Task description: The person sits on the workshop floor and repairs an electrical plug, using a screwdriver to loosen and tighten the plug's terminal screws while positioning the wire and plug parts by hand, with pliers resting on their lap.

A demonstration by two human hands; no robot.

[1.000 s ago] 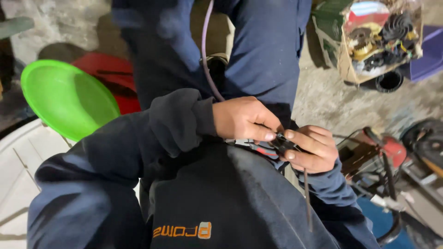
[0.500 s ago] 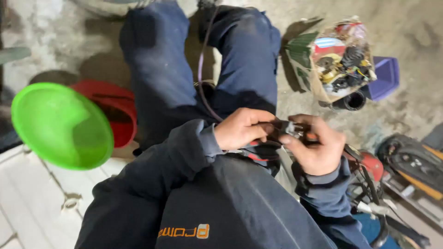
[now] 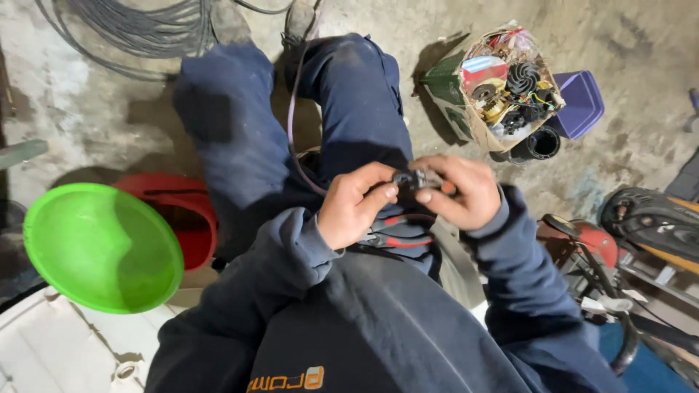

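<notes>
A: What is being held, and where?

B: A small dark part (image 3: 409,179) sits just above the centre of the frame, pinched between both hands over the lap. The left hand (image 3: 357,207) has its fingers (image 3: 378,195) closed on the part's left end; the right hand (image 3: 459,191) wraps its fingers (image 3: 429,195) around the right end. A bit of orange shows at that end, too small to make out.

A: Anything attached to it?

B: A thin purplish cable (image 3: 293,124) runs from the top of the frame, between the blue-trousered legs (image 3: 357,94), toward the hands. Whether it joins the part I cannot tell. Just below the hands, red-handled pliers (image 3: 393,239) lie on the lap.

A: And round about?

B: A cardboard box of motor parts (image 3: 510,84) stands at the upper right beside a purple tub (image 3: 582,102). A green bowl (image 3: 102,247) and a red basin (image 3: 186,215) are at the left, and grey cables (image 3: 145,29) are coiled at the upper left on the concrete floor (image 3: 641,44).

A: What might go wrong?

B: In my judgement, the part is small and gripped only at its ends, so a slip could drop it between the legs onto the floor. The pliers rest loosely and could slide off if a knee shifts. A tug on the cable could jerk the part.
</notes>
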